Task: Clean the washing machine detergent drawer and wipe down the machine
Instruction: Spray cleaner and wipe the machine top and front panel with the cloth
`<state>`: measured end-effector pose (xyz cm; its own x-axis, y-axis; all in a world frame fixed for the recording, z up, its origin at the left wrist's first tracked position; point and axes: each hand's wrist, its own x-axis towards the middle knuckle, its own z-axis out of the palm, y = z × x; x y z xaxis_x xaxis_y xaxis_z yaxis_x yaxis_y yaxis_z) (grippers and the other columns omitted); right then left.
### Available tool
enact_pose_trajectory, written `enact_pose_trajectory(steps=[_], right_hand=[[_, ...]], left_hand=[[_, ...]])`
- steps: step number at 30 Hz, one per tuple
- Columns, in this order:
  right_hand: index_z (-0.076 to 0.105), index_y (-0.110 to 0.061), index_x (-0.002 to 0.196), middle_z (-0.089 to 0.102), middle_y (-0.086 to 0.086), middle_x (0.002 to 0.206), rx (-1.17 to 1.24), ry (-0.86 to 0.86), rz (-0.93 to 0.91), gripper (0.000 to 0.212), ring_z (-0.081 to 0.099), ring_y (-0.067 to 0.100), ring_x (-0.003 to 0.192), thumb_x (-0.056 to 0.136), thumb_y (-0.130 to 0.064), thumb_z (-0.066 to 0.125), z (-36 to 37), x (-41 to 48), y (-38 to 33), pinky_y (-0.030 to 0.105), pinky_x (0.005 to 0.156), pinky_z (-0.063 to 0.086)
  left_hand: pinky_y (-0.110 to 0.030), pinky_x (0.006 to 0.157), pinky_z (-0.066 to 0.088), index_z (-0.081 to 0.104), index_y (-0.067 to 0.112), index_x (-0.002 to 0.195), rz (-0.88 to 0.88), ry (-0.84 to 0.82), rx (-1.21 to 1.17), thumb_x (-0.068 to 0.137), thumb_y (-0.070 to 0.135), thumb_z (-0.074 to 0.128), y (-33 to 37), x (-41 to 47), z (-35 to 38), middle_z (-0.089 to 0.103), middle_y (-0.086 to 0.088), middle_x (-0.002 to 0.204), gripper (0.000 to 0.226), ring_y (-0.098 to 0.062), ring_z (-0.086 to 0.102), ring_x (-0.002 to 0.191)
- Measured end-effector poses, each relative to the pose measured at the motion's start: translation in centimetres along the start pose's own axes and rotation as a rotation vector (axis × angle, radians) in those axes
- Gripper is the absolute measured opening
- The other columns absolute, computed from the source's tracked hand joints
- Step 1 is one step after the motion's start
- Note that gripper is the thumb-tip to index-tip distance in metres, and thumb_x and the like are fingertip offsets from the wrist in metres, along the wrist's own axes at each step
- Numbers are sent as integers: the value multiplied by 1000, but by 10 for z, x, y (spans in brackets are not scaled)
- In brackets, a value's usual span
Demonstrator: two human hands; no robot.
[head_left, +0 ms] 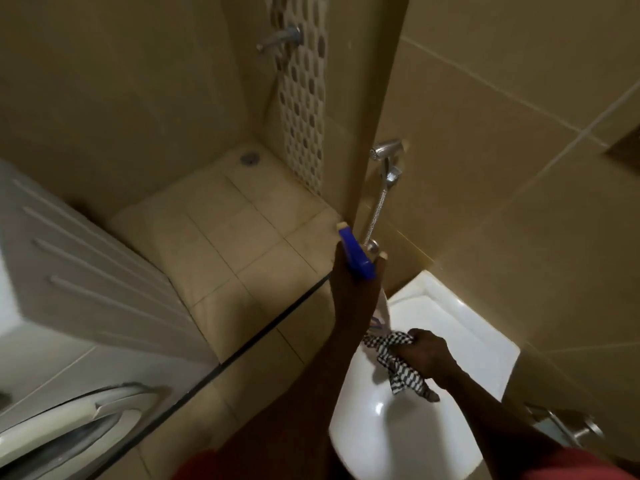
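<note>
two hands full, well right of the washing machine (86, 271)

both hands sit right of centre, above a white toilet (398, 431). the left hand (353, 292) is raised, fingers curled round the neck of a spray bottle (356, 254) (blue trigger head on top, pale body hanging below the palm), nozzle pointing toward the far left. the right hand (429, 355), nearer and lower, is clenched on a black-and-white checked cloth (398, 362). one end of the cloth reaches left to the bottle's base, though i cannot tell if they touch. the other end dangles over the toilet.

the washing machine stands at the left edge, well apart from both hands, showing a ribbed white panel, with its round door (69, 427) in the near left corner. a glass partition (259, 341) has its edge running diagonally between machine and hands. beyond it lie beige floor tiles (225, 237) with a round drain (249, 158) at the far corner. a wall tap (280, 38) sits high on the far wall, and a chrome hand sprayer (386, 152) hangs just beyond the bottle.
</note>
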<state>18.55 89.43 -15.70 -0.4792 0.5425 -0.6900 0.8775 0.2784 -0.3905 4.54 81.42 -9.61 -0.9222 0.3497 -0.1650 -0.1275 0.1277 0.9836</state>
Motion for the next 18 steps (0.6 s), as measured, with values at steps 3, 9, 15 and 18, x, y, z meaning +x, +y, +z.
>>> enact_pose_trajectory(steps=[3, 9, 15, 18], right_hand=[[54, -26, 67, 63, 0, 86, -187, -193, -15, 32, 65, 21, 99, 62, -52, 72, 10, -7, -28, 25, 70, 44], [71, -21, 101, 69, 9, 110, -175, -89, -153, 29, 61, 27, 114, 83, -44, 67, 31, -38, -119, 28, 87, 46], [69, -15, 101, 68, 3, 87, 165, 121, -402, 31, 62, 23, 81, 79, -36, 73, 66, -73, -255, 29, 76, 45], [67, -19, 105, 69, -3, 92, 331, 200, -514, 37, 66, 22, 90, 74, -40, 73, 89, -101, -321, 35, 85, 52]], left_hand=[[-45, 73, 59, 59, 16, 102, 86, 186, 7, 73, 48, 72, 35, 14, -60, 69, -4, 83, 46, -24, 68, 72], [-51, 60, 57, 55, 14, 92, 244, 257, 121, 77, 47, 70, 65, 3, -190, 63, -6, 75, 39, -28, 62, 62], [-40, 60, 59, 56, 19, 81, 160, 416, 264, 79, 44, 71, 55, -42, -329, 63, 0, 64, 29, -21, 63, 52], [-21, 59, 55, 57, 15, 79, 90, 494, 300, 84, 26, 75, 49, -66, -390, 61, 1, 58, 22, -12, 61, 47]])
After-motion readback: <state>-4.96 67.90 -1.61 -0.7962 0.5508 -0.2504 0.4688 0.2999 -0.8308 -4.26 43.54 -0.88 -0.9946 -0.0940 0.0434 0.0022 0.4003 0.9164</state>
